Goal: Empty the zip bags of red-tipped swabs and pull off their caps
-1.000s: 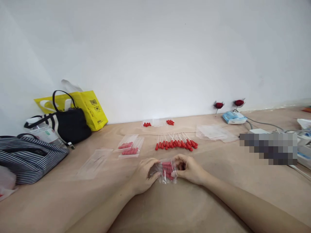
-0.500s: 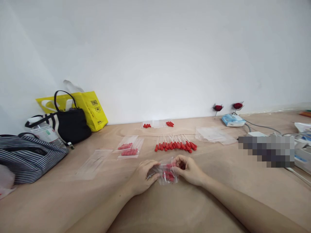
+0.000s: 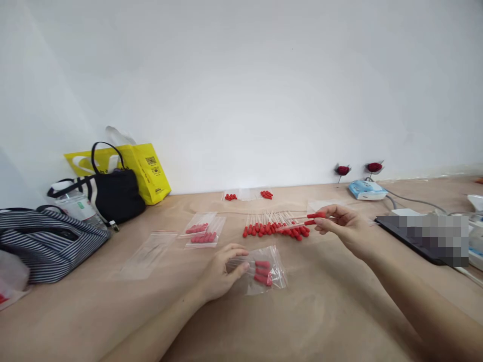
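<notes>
My left hand (image 3: 222, 269) rests on the table with its fingers pinching the left edge of a clear zip bag (image 3: 264, 271) that holds a few red-tipped sticks. My right hand (image 3: 341, 225) is raised over the table to the right and pinches two red-tipped sticks (image 3: 307, 219) by their ends. Just left of that hand lies a row of several more red-tipped sticks (image 3: 273, 227) on the table.
Two filled zip bags (image 3: 202, 231) and an empty one (image 3: 149, 249) lie to the left. Empty bags (image 3: 320, 205) lie behind my right hand. Striped bags (image 3: 49, 241), a black bag (image 3: 116, 193) and a yellow bag (image 3: 145, 168) crowd the left. A blue packet (image 3: 366, 189), cables and devices sit right.
My right hand let go of the bag, moved up and right to the row of sticks and took hold of two. The left hand stays on the bag, which now lies flat.
</notes>
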Motion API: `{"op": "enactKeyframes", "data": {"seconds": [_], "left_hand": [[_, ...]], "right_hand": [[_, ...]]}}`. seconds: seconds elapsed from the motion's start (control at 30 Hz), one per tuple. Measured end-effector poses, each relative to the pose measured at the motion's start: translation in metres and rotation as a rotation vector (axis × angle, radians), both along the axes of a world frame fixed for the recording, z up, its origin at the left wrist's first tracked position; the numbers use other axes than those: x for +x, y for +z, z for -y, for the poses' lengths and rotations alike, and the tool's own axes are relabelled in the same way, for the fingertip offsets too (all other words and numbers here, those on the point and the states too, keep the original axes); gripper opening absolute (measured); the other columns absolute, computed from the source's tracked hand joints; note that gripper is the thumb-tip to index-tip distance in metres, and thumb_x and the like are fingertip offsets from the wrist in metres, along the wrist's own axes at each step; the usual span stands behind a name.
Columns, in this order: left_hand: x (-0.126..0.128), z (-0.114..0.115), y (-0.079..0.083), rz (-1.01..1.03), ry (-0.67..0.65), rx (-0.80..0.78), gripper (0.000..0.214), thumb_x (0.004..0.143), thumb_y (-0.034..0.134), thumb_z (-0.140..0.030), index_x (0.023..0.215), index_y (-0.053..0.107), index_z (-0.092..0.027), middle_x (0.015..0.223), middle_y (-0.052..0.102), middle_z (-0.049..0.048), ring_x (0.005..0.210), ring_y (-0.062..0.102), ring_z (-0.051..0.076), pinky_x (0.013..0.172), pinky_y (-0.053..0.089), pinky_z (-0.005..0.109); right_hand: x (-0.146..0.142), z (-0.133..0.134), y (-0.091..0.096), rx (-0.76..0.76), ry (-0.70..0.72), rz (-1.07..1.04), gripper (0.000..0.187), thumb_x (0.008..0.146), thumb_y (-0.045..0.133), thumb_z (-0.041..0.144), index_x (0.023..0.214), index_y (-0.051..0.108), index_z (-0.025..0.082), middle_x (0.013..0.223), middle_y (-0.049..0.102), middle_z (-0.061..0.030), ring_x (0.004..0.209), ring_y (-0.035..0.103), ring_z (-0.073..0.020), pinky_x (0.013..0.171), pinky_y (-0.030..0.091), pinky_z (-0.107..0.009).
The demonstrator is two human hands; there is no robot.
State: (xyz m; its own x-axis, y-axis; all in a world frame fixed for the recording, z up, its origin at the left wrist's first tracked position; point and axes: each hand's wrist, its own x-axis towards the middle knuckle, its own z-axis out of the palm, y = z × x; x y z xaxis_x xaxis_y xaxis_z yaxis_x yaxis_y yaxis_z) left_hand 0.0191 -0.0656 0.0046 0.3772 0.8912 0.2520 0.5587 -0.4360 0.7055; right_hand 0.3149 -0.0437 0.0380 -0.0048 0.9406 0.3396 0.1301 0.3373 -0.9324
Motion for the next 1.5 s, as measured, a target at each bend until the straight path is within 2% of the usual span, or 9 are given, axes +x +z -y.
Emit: {"op": "enactKeyframes", "data": {"seconds": [0.13, 0.23, 0.43, 0.63, 0.77, 0.87, 1.0, 1.23, 1.5], "left_hand": [[0.021, -0.009, 0.013, 0.375, 0.092, -0.487, 0.037, 0.077, 0.05, -0.045, 0.093, 0.06, -0.013, 0.086, 0.065, 0.0079, 0.078, 0.061, 0.017, 0.076, 0.048, 0.031], [0.033, -0.017, 0.021, 0.644, 0.162, -0.799, 0.037, 0.077, 0.05, -0.046, 0.084, 0.059, -0.01, 0.078, 0.066, 0.008, 0.069, 0.063, 0.014, 0.068, 0.05, 0.025], [0.035, -0.027, 0.018, 0.676, 0.214, -0.9, 0.013, 0.067, 0.066, -0.02, 0.068, 0.056, -0.012, 0.062, 0.062, 0.0006, 0.053, 0.058, 0.008, 0.054, 0.046, 0.018], [0.019, -0.058, 0.025, 0.46, 0.297, -0.803, 0.012, 0.067, 0.063, -0.015, 0.076, 0.055, -0.013, 0.063, 0.062, -0.0004, 0.055, 0.059, 0.01, 0.054, 0.046, 0.02], [0.012, -0.1, 0.035, 0.303, 0.402, -0.718, 0.018, 0.072, 0.058, -0.01, 0.089, 0.051, -0.014, 0.063, 0.059, -0.0026, 0.053, 0.056, 0.008, 0.052, 0.044, 0.019], [0.014, -0.127, 0.032, 0.165, 0.48, -0.688, 0.022, 0.077, 0.056, -0.017, 0.098, 0.051, -0.013, 0.079, 0.059, 0.0012, 0.066, 0.058, 0.01, 0.06, 0.047, 0.024], [0.018, -0.147, 0.019, 0.042, 0.517, -0.701, 0.029, 0.084, 0.047, -0.029, 0.109, 0.048, -0.014, 0.107, 0.052, 0.0076, 0.09, 0.054, 0.018, 0.075, 0.047, 0.037], [0.02, -0.151, 0.01, -0.083, 0.515, -0.639, 0.03, 0.084, 0.047, -0.029, 0.109, 0.048, -0.014, 0.108, 0.052, 0.0076, 0.091, 0.054, 0.018, 0.076, 0.047, 0.038], [0.02, -0.147, 0.006, -0.194, 0.532, -0.519, 0.013, 0.067, 0.065, -0.019, 0.071, 0.053, -0.014, 0.047, 0.053, -0.0028, 0.043, 0.053, 0.012, 0.046, 0.044, 0.023]], "right_hand": [[-0.034, 0.012, -0.002, 0.343, -0.032, 0.316, 0.02, 0.072, 0.058, 0.034, 0.087, 0.058, 0.02, 0.073, 0.063, -0.0047, 0.062, 0.057, -0.0139, 0.055, 0.047, -0.027], [-0.066, 0.015, -0.018, 0.603, 0.16, 0.602, 0.017, 0.082, 0.045, 0.025, 0.089, 0.059, 0.021, 0.087, 0.062, -0.0069, 0.073, 0.058, -0.0138, 0.065, 0.047, -0.027], [-0.103, 0.018, -0.044, 0.819, 0.334, 0.918, 0.028, 0.087, 0.031, 0.017, 0.083, 0.059, 0.017, 0.075, 0.059, -0.0072, 0.068, 0.055, -0.0146, 0.06, 0.044, -0.026], [-0.101, -0.006, -0.029, 0.519, 0.348, 0.695, 0.024, 0.076, 0.053, 0.027, 0.099, 0.057, 0.02, 0.097, 0.058, -0.0045, 0.076, 0.056, -0.0109, 0.066, 0.044, -0.02], [-0.092, -0.053, -0.016, 0.02, -0.117, 0.825, 0.017, 0.078, 0.047, 0.027, 0.088, 0.058, 0.019, 0.084, 0.063, -0.0013, 0.073, 0.057, -0.0104, 0.067, 0.042, -0.021], [-0.095, -0.082, -0.016, -0.121, -0.263, 0.898, 0.022, 0.074, 0.049, 0.027, 0.09, 0.057, 0.015, 0.087, 0.063, -0.0087, 0.081, 0.058, -0.02, 0.068, 0.043, -0.03], [-0.108, -0.097, -0.024, -0.225, -0.371, 0.979, 0.028, 0.07, 0.052, 0.028, 0.093, 0.056, 0.014, 0.09, 0.062, -0.0144, 0.087, 0.057, -0.0276, 0.069, 0.042, -0.037], [-0.12, -0.097, -0.026, -0.264, -0.403, 1.042, 0.028, 0.069, 0.048, 0.021, 0.097, 0.053, 0.015, 0.091, 0.062, -0.0139, 0.087, 0.058, -0.0279, 0.068, 0.041, -0.036], [-0.12, -0.096, -0.026, -0.2, -0.369, 1.011, 0.033, 0.07, 0.05, 0.025, 0.103, 0.053, 0.022, 0.094, 0.063, -0.0088, 0.09, 0.057, -0.0262, 0.071, 0.04, -0.034]]}}
